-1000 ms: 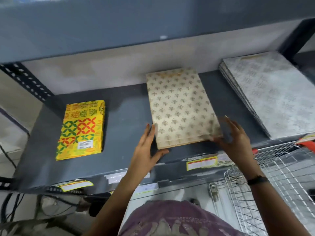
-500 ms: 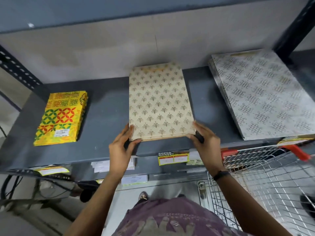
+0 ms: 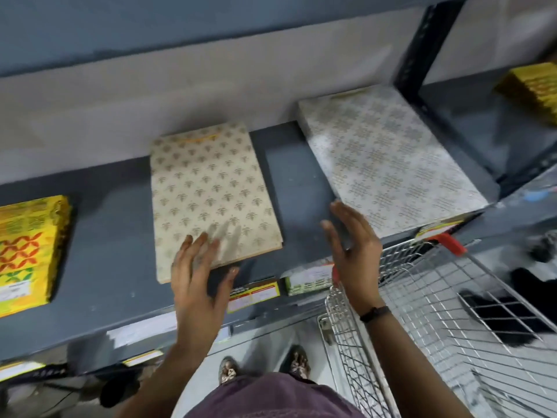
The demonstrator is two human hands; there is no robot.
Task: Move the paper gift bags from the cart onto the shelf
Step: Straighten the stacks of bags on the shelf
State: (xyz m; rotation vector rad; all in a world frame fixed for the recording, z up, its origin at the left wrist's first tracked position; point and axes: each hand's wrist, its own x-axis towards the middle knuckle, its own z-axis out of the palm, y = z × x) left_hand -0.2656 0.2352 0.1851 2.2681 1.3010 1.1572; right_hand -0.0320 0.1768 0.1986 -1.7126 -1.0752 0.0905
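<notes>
A stack of beige gift bags with a gold motif [image 3: 208, 188] lies flat in the middle of the grey shelf [image 3: 105, 242]. My left hand [image 3: 197, 276] hovers flat over the stack's near edge, fingers spread, holding nothing. My right hand [image 3: 355, 251] is off the stack, open, to its right over the shelf's front edge. A stack of silver patterned bags [image 3: 388, 158] lies on the right. A yellow, red and green stack [image 3: 27, 251] lies at the left. The wire cart [image 3: 437, 297] stands at lower right.
A black upright post [image 3: 422, 55] divides the shelf from the neighbouring bay, where gold packs [image 3: 533, 89] lie. Price labels [image 3: 253, 294] hang on the shelf's front lip. A dark item [image 3: 509, 321] lies in the cart. My feet [image 3: 262, 366] stand below on the floor.
Both hands have let go of the beige stack's near corners. My right hand pulled away to the right, my left lifted over the near edge. The view shifted right.
</notes>
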